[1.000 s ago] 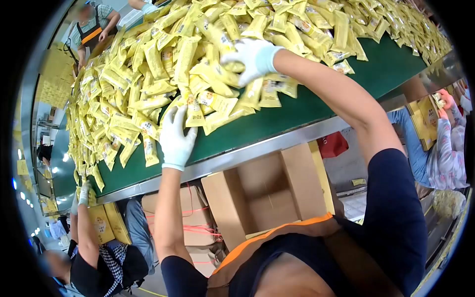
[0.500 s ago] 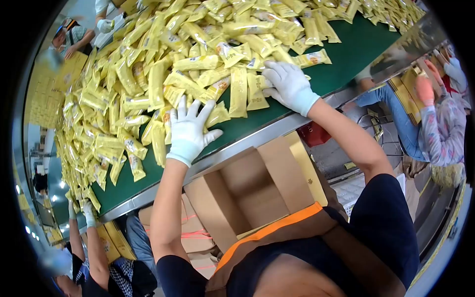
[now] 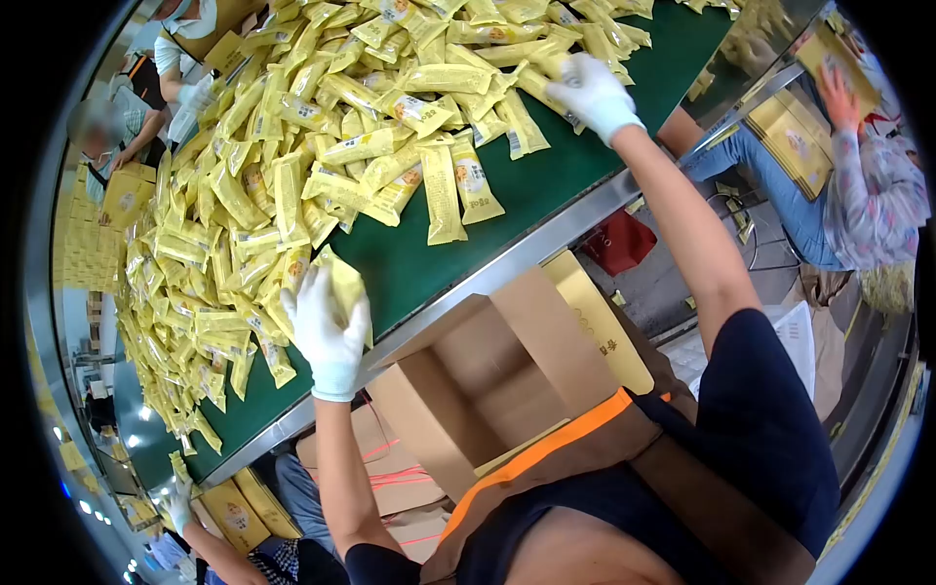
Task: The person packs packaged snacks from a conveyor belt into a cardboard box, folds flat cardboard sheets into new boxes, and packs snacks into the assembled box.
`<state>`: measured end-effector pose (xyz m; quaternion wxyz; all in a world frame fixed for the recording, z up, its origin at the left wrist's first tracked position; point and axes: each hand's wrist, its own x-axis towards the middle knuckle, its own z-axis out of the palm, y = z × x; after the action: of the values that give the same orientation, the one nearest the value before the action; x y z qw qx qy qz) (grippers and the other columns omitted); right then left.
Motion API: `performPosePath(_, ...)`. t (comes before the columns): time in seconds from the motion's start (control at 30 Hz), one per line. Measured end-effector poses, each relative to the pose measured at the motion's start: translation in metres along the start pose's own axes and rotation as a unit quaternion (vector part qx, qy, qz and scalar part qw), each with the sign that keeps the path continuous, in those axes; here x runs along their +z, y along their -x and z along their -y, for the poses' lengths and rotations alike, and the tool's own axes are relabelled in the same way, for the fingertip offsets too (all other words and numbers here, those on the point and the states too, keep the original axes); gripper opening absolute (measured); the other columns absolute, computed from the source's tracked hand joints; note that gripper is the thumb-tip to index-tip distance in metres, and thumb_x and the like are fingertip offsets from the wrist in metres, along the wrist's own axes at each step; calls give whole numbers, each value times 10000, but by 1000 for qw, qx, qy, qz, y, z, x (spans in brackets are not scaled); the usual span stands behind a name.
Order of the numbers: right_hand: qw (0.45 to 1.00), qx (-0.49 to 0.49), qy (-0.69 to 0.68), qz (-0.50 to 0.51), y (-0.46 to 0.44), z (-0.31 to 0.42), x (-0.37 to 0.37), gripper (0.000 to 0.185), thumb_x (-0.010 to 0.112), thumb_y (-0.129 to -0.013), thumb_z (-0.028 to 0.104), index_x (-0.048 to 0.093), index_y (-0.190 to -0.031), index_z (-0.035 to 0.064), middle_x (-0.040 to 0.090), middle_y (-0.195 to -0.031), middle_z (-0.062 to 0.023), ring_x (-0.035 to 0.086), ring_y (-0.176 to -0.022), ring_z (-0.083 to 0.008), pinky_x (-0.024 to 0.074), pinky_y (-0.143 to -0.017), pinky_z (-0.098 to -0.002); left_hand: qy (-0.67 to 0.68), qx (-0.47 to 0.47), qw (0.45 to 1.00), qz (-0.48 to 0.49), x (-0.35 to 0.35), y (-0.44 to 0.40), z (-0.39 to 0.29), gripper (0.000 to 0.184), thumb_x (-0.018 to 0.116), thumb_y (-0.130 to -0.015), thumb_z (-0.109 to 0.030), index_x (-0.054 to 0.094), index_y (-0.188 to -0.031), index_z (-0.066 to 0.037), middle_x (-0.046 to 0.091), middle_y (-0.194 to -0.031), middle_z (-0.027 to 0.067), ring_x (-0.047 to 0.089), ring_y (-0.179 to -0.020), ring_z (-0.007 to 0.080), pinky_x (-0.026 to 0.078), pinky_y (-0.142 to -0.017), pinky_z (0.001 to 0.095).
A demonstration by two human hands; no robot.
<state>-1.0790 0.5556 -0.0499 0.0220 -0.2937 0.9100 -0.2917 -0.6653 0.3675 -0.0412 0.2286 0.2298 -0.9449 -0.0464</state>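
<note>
My left hand (image 3: 327, 331), in a white glove, holds a yellow snack packet (image 3: 345, 283) between thumb and fingers at the near edge of a heap of such packets. My right hand (image 3: 597, 97), also gloved, rests by the heap's right side with its fingers stretched out over a packet (image 3: 543, 90). Two packets (image 3: 442, 200) lie side by side on the green conveyor belt (image 3: 409, 263) between my hands. Below the belt's metal edge stands an open cardboard box (image 3: 487, 366), its inside bare.
A metal rail (image 3: 487, 249) borders the belt. Folded yellow cartons (image 3: 600, 327) stand beside the box. Another person's gloved hand (image 3: 178, 507) works at lower left, others stand at upper left, and a seated person (image 3: 873, 219) handles cartons at right. A red bag (image 3: 619, 244) lies below.
My left hand has moved left and nearer me, and now has a packet in it. My right hand has moved up and right; packets near it have shifted, baring more belt.
</note>
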Motion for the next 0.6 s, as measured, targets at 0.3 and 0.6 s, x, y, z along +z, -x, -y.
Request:
performPosePath(0.3, 975, -35, 171, 134, 34, -21, -1, 436, 678, -780, 400, 595, -1020, 46, 667, -1041, -210, 647, -957, -383, 514, -851, -438, 271, -193, 940, -69, 22, 11, 21, 521, 583, -947, -196, 447, -1372, 72, 565, -1314, 214, 557, -1185, 303, 409, -1032, 366)
performPosePath(0.6, 969, 16, 140, 204, 46, -2, -5, 573, 369, -961, 522, 556, -1252, 66, 628, -1223, -233, 619, -1102, -377, 471, -954, -452, 33, -104, 993, -34, -15, 18, 5, 544, 605, -934, -223, 443, -1415, -26, 568, -1217, 207, 593, -1080, 344, 481, -923, 393)
